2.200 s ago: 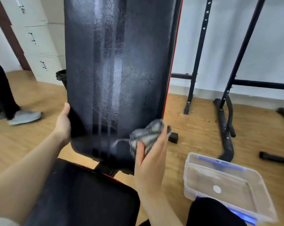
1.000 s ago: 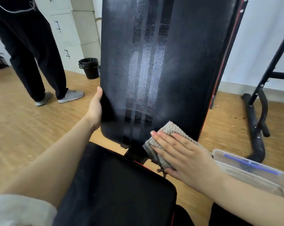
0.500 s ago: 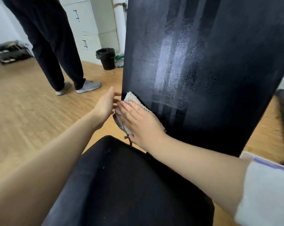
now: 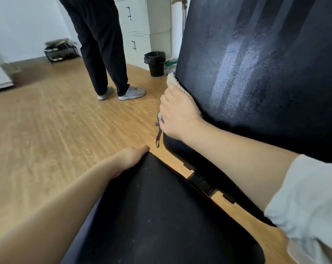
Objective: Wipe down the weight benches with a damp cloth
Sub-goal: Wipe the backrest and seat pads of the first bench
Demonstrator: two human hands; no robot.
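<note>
The weight bench's black backrest pad (image 4: pixel 256 63) stands raised and fills the upper right, with shiny wet streaks down its middle. My right hand (image 4: pixel 178 113) presses a beige cloth (image 4: pixel 173 81) against the pad's left edge; the cloth's dark patterned loop (image 4: pixel 158 132) dangles below the hand. The black seat pad (image 4: pixel 151 216) lies low in the view. My left hand (image 4: pixel 131 156) rests on the seat pad's far left corner, its fingers hidden behind the pad's edge.
A person in black trousers and grey shoes (image 4: pixel 104 54) stands on the wooden floor (image 4: pixel 47 121) to the left. A black bin (image 4: pixel 155 62), white cabinets (image 4: pixel 140 25) and a low rack (image 4: pixel 61 51) line the back wall.
My right hand slid the cloth from the backrest's lower right across to its left edge and up. My left hand let go of the backrest edge and dropped to the seat pad's corner.
</note>
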